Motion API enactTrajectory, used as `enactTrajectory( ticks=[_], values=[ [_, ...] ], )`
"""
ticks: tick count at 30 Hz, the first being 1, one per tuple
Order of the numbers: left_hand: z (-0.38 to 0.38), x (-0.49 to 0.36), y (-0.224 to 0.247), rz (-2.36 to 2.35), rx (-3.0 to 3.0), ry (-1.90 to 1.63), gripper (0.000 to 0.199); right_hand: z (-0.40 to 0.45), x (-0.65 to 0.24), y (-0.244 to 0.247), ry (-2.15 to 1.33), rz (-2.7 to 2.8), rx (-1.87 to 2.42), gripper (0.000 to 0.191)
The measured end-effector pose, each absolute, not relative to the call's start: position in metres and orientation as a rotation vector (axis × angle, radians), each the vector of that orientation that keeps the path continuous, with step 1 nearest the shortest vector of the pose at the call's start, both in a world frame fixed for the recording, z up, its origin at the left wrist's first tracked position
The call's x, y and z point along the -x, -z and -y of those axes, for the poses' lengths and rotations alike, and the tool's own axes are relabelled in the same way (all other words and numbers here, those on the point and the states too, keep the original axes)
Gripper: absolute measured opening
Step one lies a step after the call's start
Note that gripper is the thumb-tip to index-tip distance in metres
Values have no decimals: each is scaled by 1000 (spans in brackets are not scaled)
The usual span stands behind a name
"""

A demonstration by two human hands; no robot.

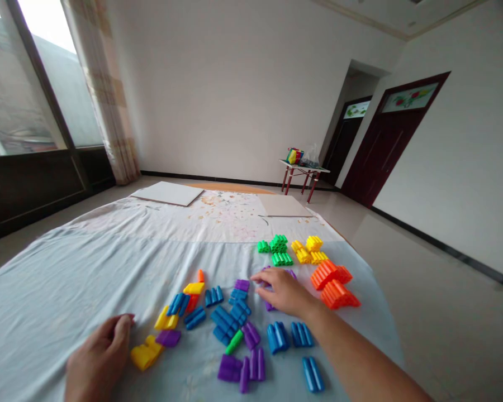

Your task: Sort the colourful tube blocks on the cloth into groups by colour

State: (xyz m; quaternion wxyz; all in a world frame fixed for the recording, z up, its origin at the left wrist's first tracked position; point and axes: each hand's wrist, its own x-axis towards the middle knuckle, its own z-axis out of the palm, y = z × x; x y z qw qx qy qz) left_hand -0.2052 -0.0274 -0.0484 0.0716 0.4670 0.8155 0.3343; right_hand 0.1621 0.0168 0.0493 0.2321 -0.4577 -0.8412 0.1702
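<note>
My left hand (101,353) rests on the cloth at the lower left with its fingers curled in and the thumb against them; anything inside is hidden. Just right of it lie yellow plastic tube blocks (145,353) and a purple block (168,338). My right hand (283,290) is over purple tube blocks (269,306), partly covering them, its thumb and fingers apart. Left of its fingertips is another purple block (242,285). Blue blocks (224,322), a green one (234,342) and more purple ones (229,368) lie scattered between the hands.
Behind my right hand, sorted groups of green blocks (279,244), yellow blocks (304,255) and orange blocks (334,286) stand on the cloth (109,268). Two pale boards (170,193) lie at the table's far side. A small table (304,166) with bags stands beyond.
</note>
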Motion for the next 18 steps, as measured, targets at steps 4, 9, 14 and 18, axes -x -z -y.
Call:
enactTrajectory(
  ticks=[4,9,14,18],
  values=[
    [31,195,36,-2342,-1338,-1039,41,-9,-130,-25,-457,2412,1368,33],
    [32,193,36,-2341,-1384,-1021,42,-3,-114,-14,-423,2446,1516,37],
    [31,193,35,-2354,-1411,-958,44,5,-107,-19,-538,2476,1292,52],
    [30,191,34,-2380,-1426,-902,44,11,-107,-19,-546,2531,1059,60]
  ],
)
